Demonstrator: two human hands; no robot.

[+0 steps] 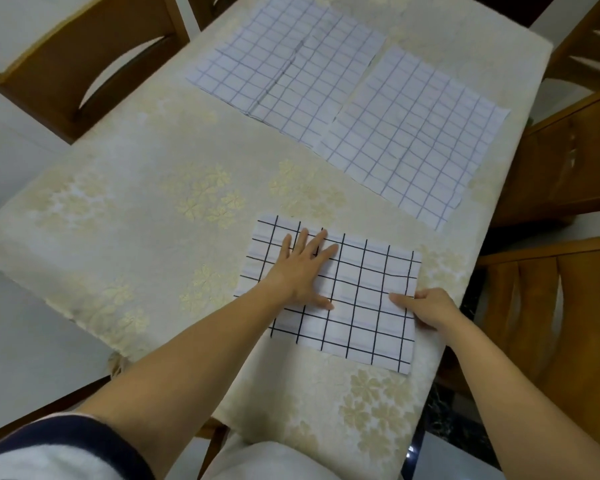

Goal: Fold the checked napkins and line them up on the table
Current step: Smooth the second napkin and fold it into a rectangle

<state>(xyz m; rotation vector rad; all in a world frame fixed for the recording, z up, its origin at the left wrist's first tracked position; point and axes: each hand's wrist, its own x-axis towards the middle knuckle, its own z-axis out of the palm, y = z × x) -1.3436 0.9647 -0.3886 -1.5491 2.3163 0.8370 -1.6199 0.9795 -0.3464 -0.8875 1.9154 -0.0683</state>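
Dining room, pale glossy floor. Brown wooden chairs (84,64) around a tabletop (146,150) under a cream cloth woven with gold flowers.

Near right edge of the tabletop: white cloth napkin with a bold black check (361,317), flat, rectangular, probably halved once already. Far side: two faint-checked white napkins lying open, one at the back (284,60), one to its right (416,133), corners touching or barely overlapping. Not yet folded, by the look of them.

Step in hand, as judged: flattening the black-checked piece and readying the next fold.
- Anchor with the flat palm so nothing creeps over the slick cloth beneath.
- Lift the pinched right edge only a little, carry it across to the left edge, set it down corner on corner.
- Use the black lines as a ruler: line on line, no stagger.
- Sweep from the middle outward to the new crease, pushing air and ripples out.
- Mind the lower right corner, close to the table's edge.

Pose:
- Left hand (302,268): palm down on the napkin's left half, fingers straight and spread, thumb out toward the near side, bare forearm reaching in from lower left, dark-trimmed white sleeve (66,445) at the elbow.
- Right hand (426,308): at the middle of the right edge, thumb on top, fingers curled, pinching the hem. Fingertips beneath hidden.
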